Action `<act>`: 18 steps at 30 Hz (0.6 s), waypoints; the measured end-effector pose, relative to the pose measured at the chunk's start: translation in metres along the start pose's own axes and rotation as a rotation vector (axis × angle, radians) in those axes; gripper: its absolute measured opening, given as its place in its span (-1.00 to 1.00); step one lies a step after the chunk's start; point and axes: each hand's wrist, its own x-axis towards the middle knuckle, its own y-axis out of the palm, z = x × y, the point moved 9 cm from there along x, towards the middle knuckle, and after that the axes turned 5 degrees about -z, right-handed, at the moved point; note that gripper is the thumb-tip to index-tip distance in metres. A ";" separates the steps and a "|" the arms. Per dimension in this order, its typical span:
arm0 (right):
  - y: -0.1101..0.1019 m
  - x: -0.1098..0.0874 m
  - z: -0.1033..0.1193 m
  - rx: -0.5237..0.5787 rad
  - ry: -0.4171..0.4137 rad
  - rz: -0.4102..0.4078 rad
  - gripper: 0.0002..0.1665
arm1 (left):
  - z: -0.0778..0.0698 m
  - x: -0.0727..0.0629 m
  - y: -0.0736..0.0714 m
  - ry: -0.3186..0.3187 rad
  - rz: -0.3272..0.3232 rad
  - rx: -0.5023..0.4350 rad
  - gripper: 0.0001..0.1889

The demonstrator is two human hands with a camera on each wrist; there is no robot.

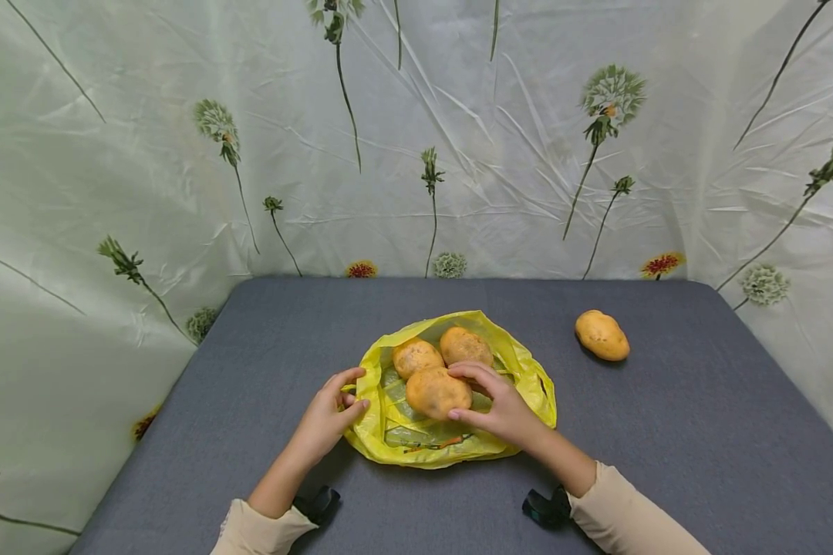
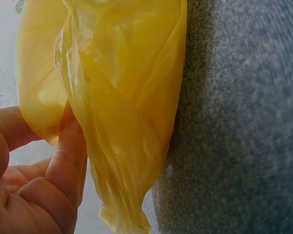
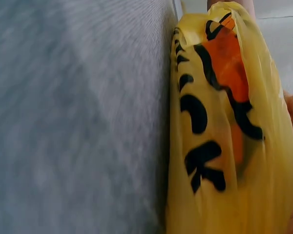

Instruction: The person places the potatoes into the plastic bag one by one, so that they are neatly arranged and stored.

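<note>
A yellow plastic bag (image 1: pixel 527 370) lies with its mouth spread wide, several potatoes inside. At its left rim my left hand (image 1: pixel 328 416) holds the plastic between thumb and fingers; the left wrist view shows those fingers (image 2: pixel 68 161) around a fold of the bag (image 2: pixel 122 107). My right hand (image 1: pixel 500 408) reaches over the right rim and grips the front potato (image 1: pixel 433 395) by its right side. Behind it sit a left potato (image 1: pixel 415 357) and a right potato (image 1: pixel 467 344). In the right wrist view the bag's printed side (image 3: pixel 210 131) hides most of that hand.
A lone potato (image 1: pixel 601 335) lies outside the bag, toward the back right of the grey cloth-covered table (image 1: pixel 271 347). A flower-patterned curtain (image 1: pixel 389 216) hangs behind the table and along its sides. Dark straps sit by both wrists.
</note>
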 end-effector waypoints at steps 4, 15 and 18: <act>0.010 0.000 -0.003 -0.008 -0.019 0.041 -0.42 | 0.000 0.000 0.000 0.008 -0.001 0.001 -0.53; 0.040 -0.005 -0.043 -0.076 0.033 0.165 -0.40 | 0.000 0.000 0.000 0.010 0.006 -0.015 -0.53; 0.043 -0.006 -0.046 -0.089 0.053 0.193 -0.40 | -0.001 0.000 0.001 0.008 0.009 -0.018 -0.54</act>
